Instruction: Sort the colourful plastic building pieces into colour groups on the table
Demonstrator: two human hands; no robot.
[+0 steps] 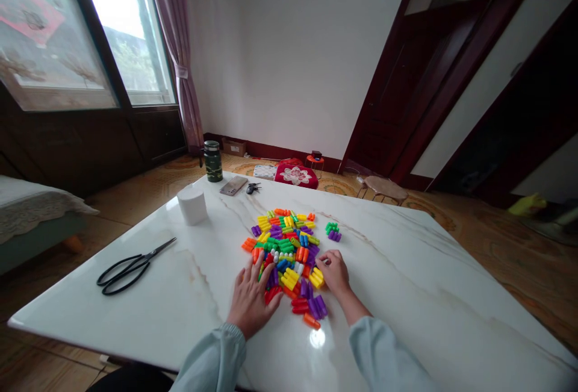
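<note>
A heap of small colourful plastic building blocks [285, 245], each shaped like joined rounded tubes, lies on the white marbled table [419, 295]. My left hand [251, 295] rests on the heap's near left edge with its fingers spread, touching red and purple pieces. At the heap's right side, my right hand [333, 271] has its fingers curled together beside some purple blocks [312, 253]; what is between the fingertips is hidden. Just below them sits a yellow block [316, 278]. Apart from the heap, a green block [332, 227] and a purple block [335, 236] lie together on the right.
Black-handled scissors [129, 271] lie at the table's left. Beyond them stand a white paper roll [192, 205] and a dark green flask [213, 162], with a phone [233, 185] and keys [253, 188] alongside. A stool [385, 188] stands past the far edge.
</note>
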